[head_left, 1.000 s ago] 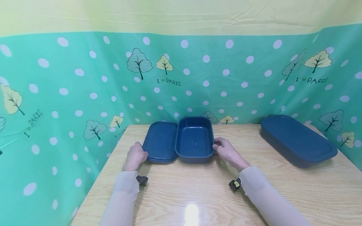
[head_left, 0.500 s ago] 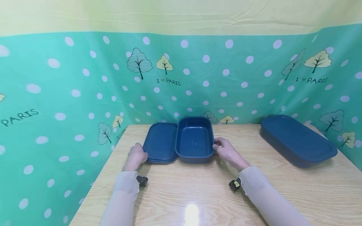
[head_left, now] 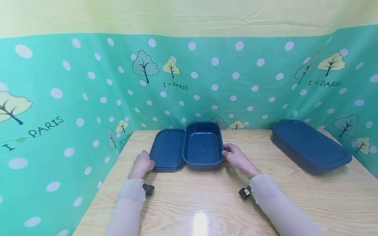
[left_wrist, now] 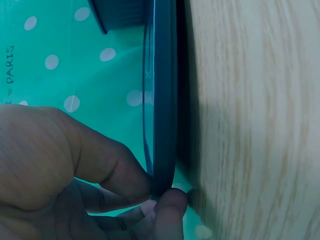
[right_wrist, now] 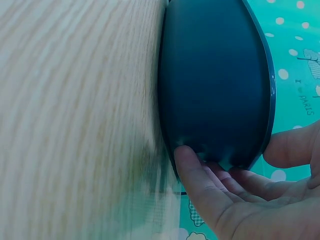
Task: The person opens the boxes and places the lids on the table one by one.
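On the table, a blue rectangular lid (head_left: pixel 167 149) lies flat at the left of a blue, uncovered plastic food container (head_left: pixel 203 144). Their long sides meet. At the lid's near left corner, my left hand (head_left: pixel 141 164) pinches its edge; the left wrist view shows thumb and finger on either side of the rim (left_wrist: pixel 165 125). My right hand (head_left: pixel 237 159) holds the container's right side. In the right wrist view, its fingers (right_wrist: pixel 200 185) lie against the outer wall (right_wrist: pixel 215 85) and the thumb is at the rim. Nothing is visible inside the container.
A longer blue container with its lid on (head_left: pixel 310 147) stands at the right of the wooden table (head_left: pixel 183 200). Green cloth with white dots and trees (head_left: pixel 206 72) hangs behind the table and along its left side.
The lid has shifted very slightly toward me at its far edge, with my left hand still on it. The container and right hand stay put. The cloth on the left has swayed.
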Tool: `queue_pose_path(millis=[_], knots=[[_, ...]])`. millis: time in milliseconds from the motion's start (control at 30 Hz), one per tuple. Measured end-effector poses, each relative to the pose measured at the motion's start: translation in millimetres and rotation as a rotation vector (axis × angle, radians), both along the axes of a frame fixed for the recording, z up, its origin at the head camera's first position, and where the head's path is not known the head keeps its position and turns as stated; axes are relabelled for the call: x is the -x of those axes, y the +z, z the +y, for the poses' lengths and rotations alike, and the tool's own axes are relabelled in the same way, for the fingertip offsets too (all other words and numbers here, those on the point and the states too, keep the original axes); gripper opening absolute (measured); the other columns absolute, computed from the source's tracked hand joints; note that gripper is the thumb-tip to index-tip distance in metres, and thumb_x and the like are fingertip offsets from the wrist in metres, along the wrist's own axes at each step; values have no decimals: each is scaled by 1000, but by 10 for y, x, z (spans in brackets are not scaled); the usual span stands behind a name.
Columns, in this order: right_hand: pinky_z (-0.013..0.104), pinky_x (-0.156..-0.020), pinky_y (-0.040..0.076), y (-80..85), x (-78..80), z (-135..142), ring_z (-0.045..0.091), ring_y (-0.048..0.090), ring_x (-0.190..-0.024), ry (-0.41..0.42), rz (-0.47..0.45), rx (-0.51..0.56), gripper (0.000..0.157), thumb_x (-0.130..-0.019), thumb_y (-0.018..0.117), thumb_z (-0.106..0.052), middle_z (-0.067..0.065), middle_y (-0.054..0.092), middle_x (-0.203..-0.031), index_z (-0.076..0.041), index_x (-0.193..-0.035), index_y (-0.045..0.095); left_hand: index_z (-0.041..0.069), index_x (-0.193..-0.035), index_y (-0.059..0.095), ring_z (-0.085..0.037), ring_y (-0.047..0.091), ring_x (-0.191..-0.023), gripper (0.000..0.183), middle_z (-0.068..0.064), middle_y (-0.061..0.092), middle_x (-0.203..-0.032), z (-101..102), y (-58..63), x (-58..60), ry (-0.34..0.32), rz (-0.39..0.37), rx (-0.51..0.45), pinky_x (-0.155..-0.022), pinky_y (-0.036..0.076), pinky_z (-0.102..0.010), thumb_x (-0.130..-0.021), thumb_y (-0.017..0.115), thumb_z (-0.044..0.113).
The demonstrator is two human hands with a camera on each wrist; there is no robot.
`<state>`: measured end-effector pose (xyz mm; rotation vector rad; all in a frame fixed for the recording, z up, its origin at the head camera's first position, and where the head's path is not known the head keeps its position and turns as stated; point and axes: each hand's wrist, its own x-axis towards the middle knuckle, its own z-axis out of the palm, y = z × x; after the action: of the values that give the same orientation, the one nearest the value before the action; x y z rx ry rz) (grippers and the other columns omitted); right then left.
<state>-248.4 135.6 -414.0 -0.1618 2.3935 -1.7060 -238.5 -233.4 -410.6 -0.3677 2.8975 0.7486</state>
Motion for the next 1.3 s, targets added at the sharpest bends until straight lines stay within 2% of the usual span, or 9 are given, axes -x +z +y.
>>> queue_pose_path(millis=[500, 767, 1033, 1300], knots=[[45, -89, 50, -2, 0, -9, 39, 57, -108, 1, 8, 3, 40, -99, 38, -4, 31, 48, -124, 13, -135, 36, -14, -118, 44, -33, 54, -85, 37, -30, 54, -106, -9, -38, -10, -4, 9, 5, -73, 48, -46, -87, 50, 6], [44, -89, 51, -22, -5, -15, 34, 60, -104, -12, -2, -8, 39, -99, 38, -5, 27, 50, -123, 10, -135, 37, -14, -115, 48, -32, 53, -80, 34, -28, 56, -102, -4, -57, -5, -6, 24, 17, -69, 48, -43, -87, 50, 5], [46, -89, 50, -16, -16, -1, 39, 59, -106, 7, 7, 19, 40, -99, 38, -4, 31, 48, -124, 13, -135, 35, -13, -112, 49, -32, 52, -79, 31, -27, 57, -100, -5, -53, -1, -9, 32, 12, -66, 48, -41, -86, 51, 4], [45, -89, 51, -8, -6, -1, 38, 58, -107, 7, 1, 25, 40, -99, 38, -5, 30, 48, -124, 12, -135, 36, -12, -108, 53, -31, 53, -76, 27, -24, 58, -94, -16, -43, 12, -2, 24, 11, -60, 46, -37, -85, 52, 3]])
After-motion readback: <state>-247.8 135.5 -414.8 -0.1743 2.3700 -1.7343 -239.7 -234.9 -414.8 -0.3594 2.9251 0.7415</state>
